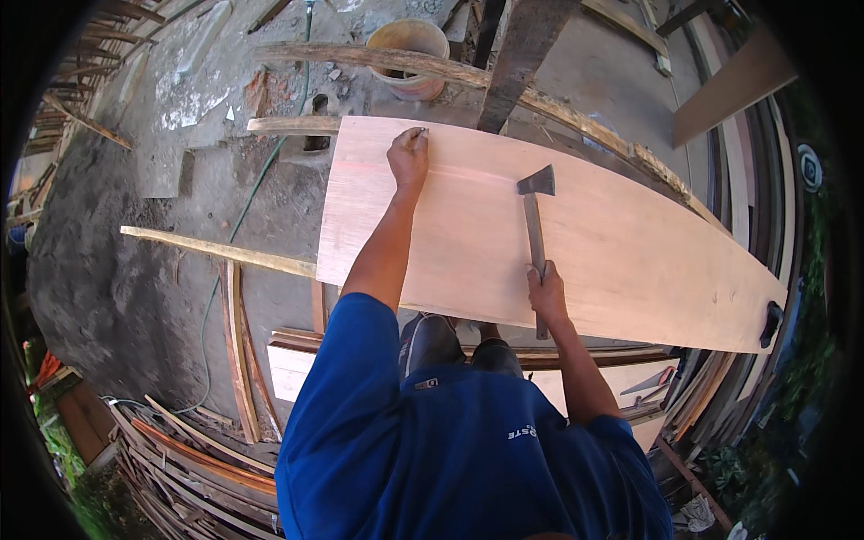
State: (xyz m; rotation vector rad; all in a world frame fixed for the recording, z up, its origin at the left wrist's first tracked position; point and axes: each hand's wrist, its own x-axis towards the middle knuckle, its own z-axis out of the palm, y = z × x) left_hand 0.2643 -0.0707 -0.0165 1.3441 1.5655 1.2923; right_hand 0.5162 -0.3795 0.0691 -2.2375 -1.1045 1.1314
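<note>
A long, pale plywood sheet [468, 243] lies across wooden supports in front of me. Near its far left corner, my left hand [409, 162] rests on the surface, fingers pinched around a small nail-like thing [424, 133] too tiny to make out clearly. My right hand [546, 292] is closed around the lower handle of a hatchet [535, 229]. The hatchet's dark head points away from me above the middle of the sheet, blade toward the right. A dark object [771, 324], its kind unclear, sits at the sheet's right end.
Rough timber beams [378, 59] run under and beyond the sheet, with an upright post [517, 67] at its far edge. A dirty bucket [409, 85] stands behind. A green hose [261, 184] crosses the ground at left. A handsaw [650, 382] and stacked boards lie near my right side.
</note>
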